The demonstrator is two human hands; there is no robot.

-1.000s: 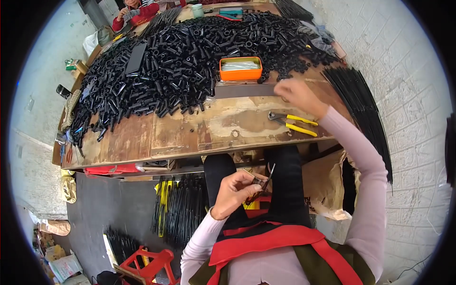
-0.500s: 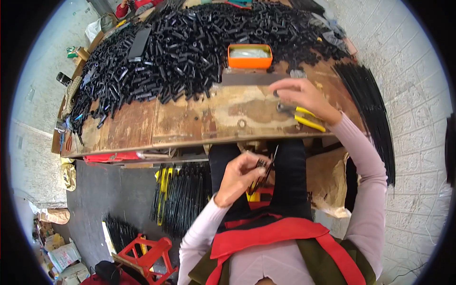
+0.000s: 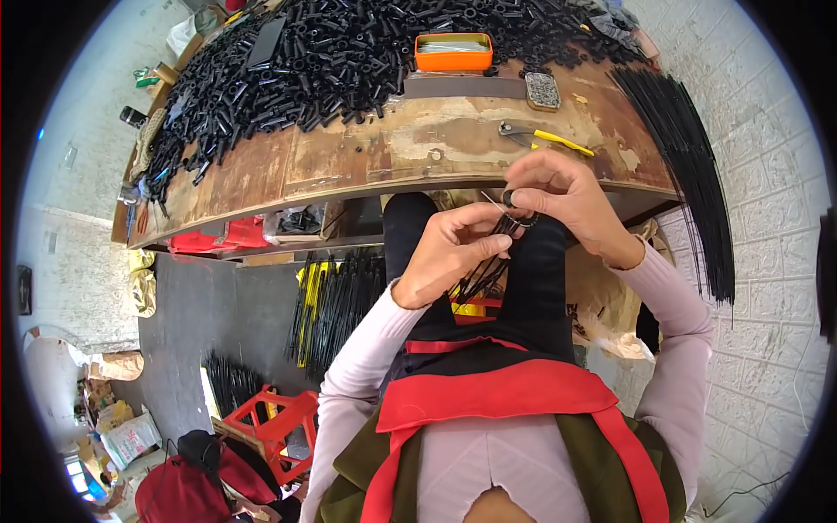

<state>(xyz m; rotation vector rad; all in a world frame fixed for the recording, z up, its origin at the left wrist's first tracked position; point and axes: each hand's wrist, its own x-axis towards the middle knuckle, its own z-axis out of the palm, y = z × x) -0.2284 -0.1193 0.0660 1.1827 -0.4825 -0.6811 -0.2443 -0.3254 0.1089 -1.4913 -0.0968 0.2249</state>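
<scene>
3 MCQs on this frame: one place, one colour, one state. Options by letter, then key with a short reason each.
1. Where do the yellow-handled pliers lie?
A. on the workbench
B. on the floor
C. in the orange tray

2. What colour is the tray beside the pile of short tubes?
A. blue
B. orange
C. green

3. What does the right hand pinch?
A. nothing
B. a small black ring
C. the pliers

Key: A, they rest on the bench's worn top; B, its rim is orange; B, its fingertips close on the ring, above the thin black rods in the left hand.
</scene>
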